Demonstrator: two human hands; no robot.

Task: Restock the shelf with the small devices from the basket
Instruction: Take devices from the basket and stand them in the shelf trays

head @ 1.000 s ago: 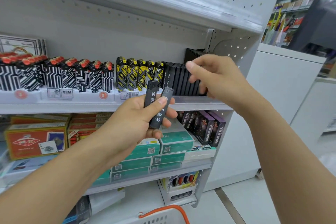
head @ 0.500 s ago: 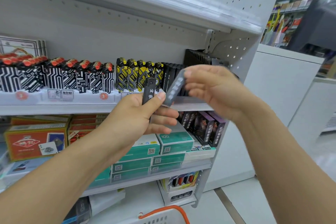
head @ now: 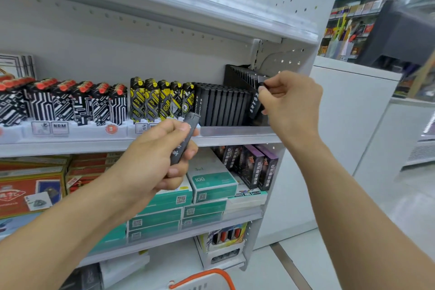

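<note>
The small devices are slim dark grey sticks with pale characters printed down one face. One device (head: 255, 104) is pinched near its top by the fingers (head: 267, 92) of the right hand (head: 290, 103). It stands nearly upright with its long axis tilted slightly, top leaning right, at the right end of the row of black devices (head: 222, 105) standing on the shelf (head: 235, 132). Its lower end reaches down behind the shelf's clear front lip, just beside the last device in the row; whether it touches the shelf floor cannot be told.

The second device (head: 184, 139) is in the left hand (head: 153, 160), below and left of the row and in front of the shelf edge. The thumb and curled fingers clamp its lower half. Its long axis runs diagonally, upper end pointing up and right toward the row, lower end hidden in the palm.

A black slotted rack (head: 240, 75) stands behind the row, its right part unfilled. Right of the row, a narrow gap lies between the held device and the shelf's perforated side panel (head: 282, 59). Left of the row stand yellow-and-black lighters (head: 155, 99), touching it, then black-and-white lighters (head: 70, 103) with red caps. The orange handle of the basket (head: 207, 276) shows far below the row at the picture's bottom edge.
</note>
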